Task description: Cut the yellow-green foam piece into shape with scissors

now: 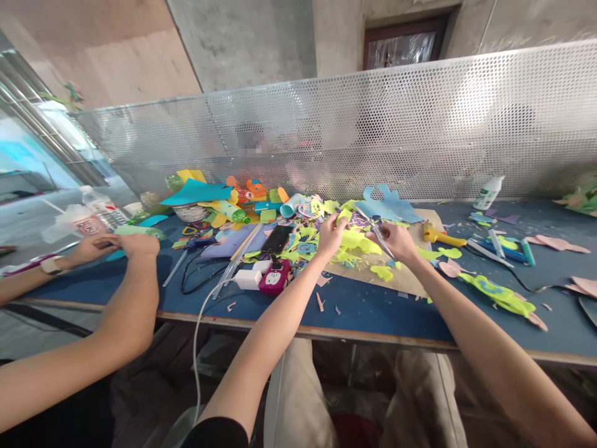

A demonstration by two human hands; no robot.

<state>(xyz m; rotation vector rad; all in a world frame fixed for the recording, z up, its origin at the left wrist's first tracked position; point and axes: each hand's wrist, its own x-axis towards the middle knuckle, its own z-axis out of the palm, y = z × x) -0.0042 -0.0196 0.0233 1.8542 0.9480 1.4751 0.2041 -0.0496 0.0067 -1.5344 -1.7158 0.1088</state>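
Observation:
My left hand (331,235) pinches a small yellow-green piece of craft sheet (344,215) above the scrap pile. In my right hand (397,241) is a pair of scissors (377,233), their blades pointing up and left toward that piece. How far the blades are apart is too small to tell. Beneath both hands, yellow-green cut scraps (357,241) cover part of a brown paper sheet (410,283). A light blue sheet with cut-out edges (389,204) lies just behind the scissors.
Left of me, a co-worker's hands (140,244) hold a pale green bottle-like object. A magenta plug adapter (275,277), a phone (278,239) and a white cable lie near the front. A yellow glue gun (443,236) is at right. A perforated metal screen (298,137) borders the back.

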